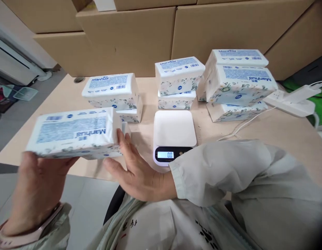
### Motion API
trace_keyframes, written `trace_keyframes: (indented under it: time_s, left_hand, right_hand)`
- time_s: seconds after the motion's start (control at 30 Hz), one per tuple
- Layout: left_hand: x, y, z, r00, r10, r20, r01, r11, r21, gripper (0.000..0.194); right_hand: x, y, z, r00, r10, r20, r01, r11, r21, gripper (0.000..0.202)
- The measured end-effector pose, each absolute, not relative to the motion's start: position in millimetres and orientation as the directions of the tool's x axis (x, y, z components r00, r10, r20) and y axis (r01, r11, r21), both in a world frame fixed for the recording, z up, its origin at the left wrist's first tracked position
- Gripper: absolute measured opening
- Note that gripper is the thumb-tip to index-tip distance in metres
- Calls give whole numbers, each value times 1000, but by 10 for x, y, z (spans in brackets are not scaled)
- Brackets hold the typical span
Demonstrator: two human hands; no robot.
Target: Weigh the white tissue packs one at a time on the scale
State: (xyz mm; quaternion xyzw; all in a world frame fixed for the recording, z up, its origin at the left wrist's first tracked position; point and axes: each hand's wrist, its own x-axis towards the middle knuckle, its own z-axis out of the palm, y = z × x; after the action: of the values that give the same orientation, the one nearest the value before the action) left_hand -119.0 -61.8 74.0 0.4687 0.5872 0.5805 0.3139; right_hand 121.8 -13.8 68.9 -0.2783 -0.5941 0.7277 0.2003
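A white and blue pack of tissues [72,130] is at the left, above the near table edge. My left hand [43,180] is closed on its near left corner, thumb at the edge and fingers underneath. My right hand [140,170] is open, its fingertips against the pack's right end and its thumb apart below. Another tissue pack [103,152] shows partly beneath; most of it is hidden. To the right of my right hand lies a white kitchen scale [175,128], its display reading 0.0. The right sleeve covers part of its front.
Stacked tissue packs stand behind at left [111,88], middle [179,74] and right [241,83]. A white power strip [293,100] with a cable lies at the far right. Cardboard boxes [129,41] wall off the back of the wooden table [257,130].
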Motion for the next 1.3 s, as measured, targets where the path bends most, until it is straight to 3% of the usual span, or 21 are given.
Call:
trace_keyframes:
  time_s: [0.1, 0.17, 0.37, 0.57, 0.67, 0.77, 0.93, 1.1, 1.2, 1.3]
  left_hand:
    - [-1124, -468, 643, -416, 909, 4, 74, 30, 997, 58]
    - [-1088, -286, 611, -397, 918, -23, 22, 34, 999, 57]
    - [-1109, 520, 448, -322, 946, 29, -5, -33, 999, 68]
    - [-1083, 1351, 337, -301, 954, -8, -26, 1, 1000, 74]
    - [-969, 1412, 398, -314, 949, -31, -26, 25, 999, 70]
    - [-802, 1191, 508, -298, 953, 51, 8, -50, 999, 66]
    - [-447, 537, 623, -24, 945, 327, 22, -326, 945, 59]
    - [-204, 100, 447, 250, 936, 248, 124, -285, 950, 66]
    - [-98, 68, 366, 436, 873, 220, 178, -323, 930, 63]
    - [-13, 124, 322, 499, 841, 208, 200, -346, 917, 64]
  right_hand:
    - [1150, -46, 536, -721, 665, -195, 72, -208, -975, 113]
    - [1109, 70, 461, -671, 725, -158, 58, -161, -985, 113]
    - [1082, 685, 450, -509, 859, -61, 78, -24, -997, 112]
    - [1093, 1342, 456, -404, 913, -62, 102, -22, -995, 104]
    - [1075, 1441, 451, -395, 916, -74, 91, -41, -995, 102]
    - [1148, 1346, 541, -399, 917, -19, 93, 20, -995, 107]
    - [1796, 851, 799, -489, 850, 198, 128, 294, -947, 104]
    - [2665, 250, 659, -514, 812, 277, 358, 497, -791, 84]
    - [2937, 49, 354, -468, 835, 289, 448, 506, -737, 79]
    - [3037, -13, 41, -411, 857, 310, 464, 490, -738, 72]
